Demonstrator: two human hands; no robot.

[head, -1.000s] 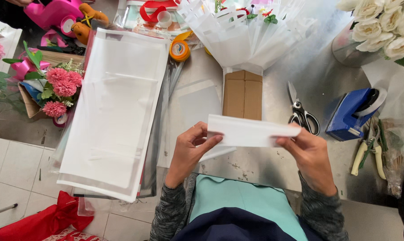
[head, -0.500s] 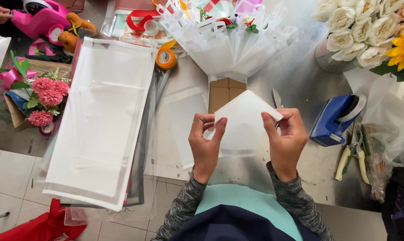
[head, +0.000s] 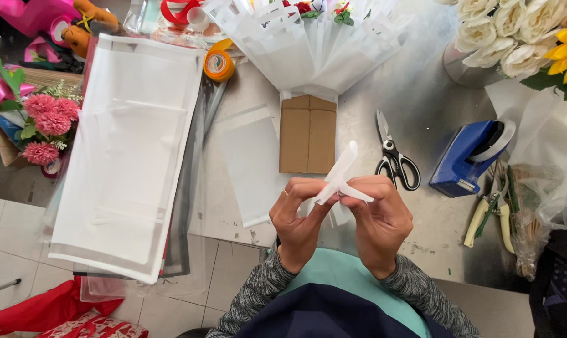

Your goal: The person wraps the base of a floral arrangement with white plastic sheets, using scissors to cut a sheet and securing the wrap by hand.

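Both hands meet in front of my chest over the near edge of the metal table (head: pixel 421 94). My left hand (head: pixel 299 219) and my right hand (head: pixel 378 219) pinch a small folded sheet of white wrapping paper (head: pixel 341 175), which stands up between the fingertips in a narrow creased strip. Just beyond the hands lies a flat brown cardboard piece (head: pixel 307 133), and behind it a bouquet wrapped in layered white paper (head: pixel 308 44). A loose translucent sheet (head: pixel 249 163) lies flat on the table to the left of my hands.
A stack of large white and clear sheets (head: pixel 127 156) hangs over the table's left edge. Black scissors (head: pixel 393 156), a blue tape dispenser (head: pixel 468 156) and pliers (head: pixel 490 213) lie to the right. An orange tape roll (head: pixel 219 64), pink flowers (head: pixel 45 125) and white roses (head: pixel 509 31) surround the table.
The paper went from a wide strip held at both ends, to a triangular fold, to a narrow creased piece. My hands came close together at the centre.
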